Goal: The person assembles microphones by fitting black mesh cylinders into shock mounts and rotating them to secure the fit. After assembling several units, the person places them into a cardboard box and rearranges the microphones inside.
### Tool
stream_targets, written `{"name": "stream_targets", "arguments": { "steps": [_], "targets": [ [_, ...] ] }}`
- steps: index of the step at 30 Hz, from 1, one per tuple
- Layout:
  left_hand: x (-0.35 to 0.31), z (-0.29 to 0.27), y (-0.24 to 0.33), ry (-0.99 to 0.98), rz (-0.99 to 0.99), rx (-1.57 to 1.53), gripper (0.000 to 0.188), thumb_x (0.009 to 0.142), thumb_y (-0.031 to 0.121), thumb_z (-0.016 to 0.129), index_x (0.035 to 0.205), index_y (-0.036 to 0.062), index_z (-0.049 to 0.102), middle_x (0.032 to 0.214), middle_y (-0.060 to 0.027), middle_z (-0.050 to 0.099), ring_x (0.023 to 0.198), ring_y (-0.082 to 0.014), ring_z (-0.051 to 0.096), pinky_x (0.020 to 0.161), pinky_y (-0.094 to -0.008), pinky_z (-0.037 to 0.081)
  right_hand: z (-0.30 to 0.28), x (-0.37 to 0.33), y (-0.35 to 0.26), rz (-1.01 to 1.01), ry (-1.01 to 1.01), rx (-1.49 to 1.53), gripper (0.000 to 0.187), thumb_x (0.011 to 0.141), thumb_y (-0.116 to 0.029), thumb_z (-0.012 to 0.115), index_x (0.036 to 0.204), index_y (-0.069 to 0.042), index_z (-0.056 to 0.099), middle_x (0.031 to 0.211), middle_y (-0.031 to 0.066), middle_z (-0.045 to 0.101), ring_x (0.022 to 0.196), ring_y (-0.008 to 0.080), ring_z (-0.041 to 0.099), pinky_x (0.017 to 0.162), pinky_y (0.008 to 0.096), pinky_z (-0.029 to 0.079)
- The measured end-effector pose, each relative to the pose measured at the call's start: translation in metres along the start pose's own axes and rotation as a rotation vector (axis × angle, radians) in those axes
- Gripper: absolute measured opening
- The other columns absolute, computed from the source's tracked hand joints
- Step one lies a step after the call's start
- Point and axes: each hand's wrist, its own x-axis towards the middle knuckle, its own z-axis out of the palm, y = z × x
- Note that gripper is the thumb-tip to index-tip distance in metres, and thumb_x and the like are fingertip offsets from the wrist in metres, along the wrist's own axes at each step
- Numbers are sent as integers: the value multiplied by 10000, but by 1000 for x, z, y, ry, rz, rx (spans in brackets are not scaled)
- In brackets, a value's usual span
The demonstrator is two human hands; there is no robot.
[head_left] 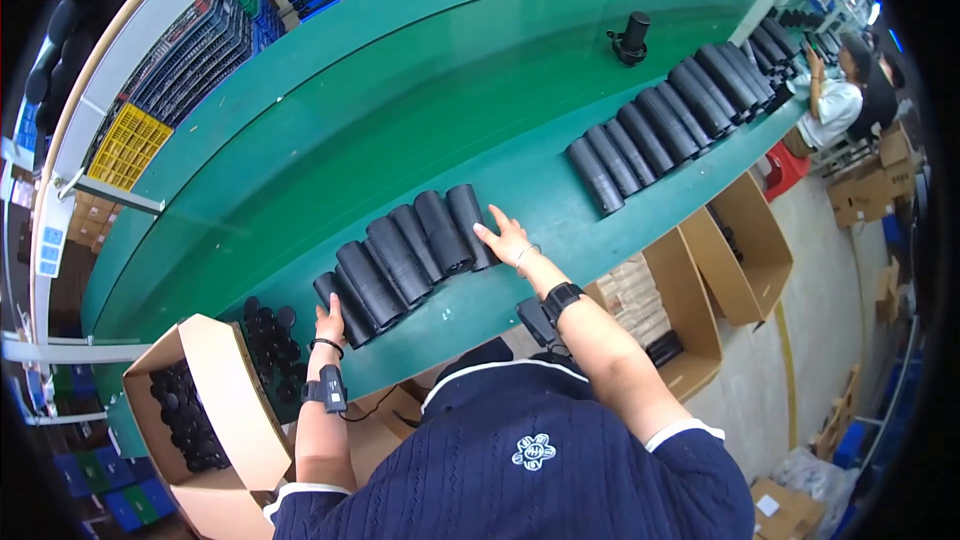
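Note:
A row of black cylinders (378, 258) lies side by side on the green worktable (530, 180), in front of me. At the row's left end, my left hand (328, 325) rests against the outermost cylinder, its visible fingers straight. My right hand (510, 242) is open at the other end, fingers apart, with its fingertips close to the last cylinder (470, 225); whether they touch is hard to tell. Each hand is outside the row, and neither is wrapped round a cylinder. Both wrists carry black strapped devices.
A longer row of black cylinders (655, 130) lies to the right. One black fitting (632, 38) stands farther back. Left of me are loose black caps (272, 340) and an open carton (225, 380) of similar parts. Open cartons (690, 305) stand below the table's right edge. Co-workers (840, 90) work far right.

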Motion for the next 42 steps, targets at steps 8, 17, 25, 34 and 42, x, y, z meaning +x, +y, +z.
{"name": "stream_targets", "arguments": {
  "steps": [8, 17, 25, 34, 42],
  "targets": [
    [27, -9, -29, 338, 15, 409, 966, 771, 729, 449, 1465, 129, 146, 1398, -315, 276, 1175, -443, 441, 919, -498, 421, -2, -16, 7, -138, -89, -93, 921, 801, -590, 561, 1470, -127, 131, 1376, 240, 334, 1232, 428, 343, 1048, 456, 294],
    [-100, 50, 61, 763, 838, 146, 703, 701, 140, 700, 1323, 84, 377, 1231, -244, 373, 1087, -394, 421, 944, -467, 378, -43, -32, 51, -236, -123, 47, 946, 816, -476, 622, 1455, -36, 81, 1437, 288, 244, 1346, 379, 255, 1099, 390, 246],
    [-279, 192, 141, -529, 1047, -29, 174, 855, 53, 586, 1025, 17, 590, 857, -31, 610, 819, -104, 593, 754, -241, 478, -111, -122, 130, -259, -310, 473, 611, 861, -353, 626, 1329, -17, 420, 1264, 158, 523, 1138, 256, 516, 957, 338, 421],
    [-361, 453, 94, -1317, 1089, 519, 278, 802, 269, 666, 950, 41, 606, 764, -74, 626, 721, -182, 596, 675, -317, 494, -144, -270, 431, 544, 154, 830, 289, 892, -218, 602, 1140, -73, 574, 870, 45, 640, 652, 103, 600, 566, 242, 497],
    [-318, 643, 53, -1281, 113, 1042, 296, 883, 309, 546, 1135, 154, 537, 1006, -11, 597, 832, -130, 599, 693, -301, 509, -107, -343, 527, 974, 524, 1143, 212, 895, -226, 586, 1053, -85, 599, 840, 44, 637, 627, 102, 586, 533, 220, 470]
  ]
}}
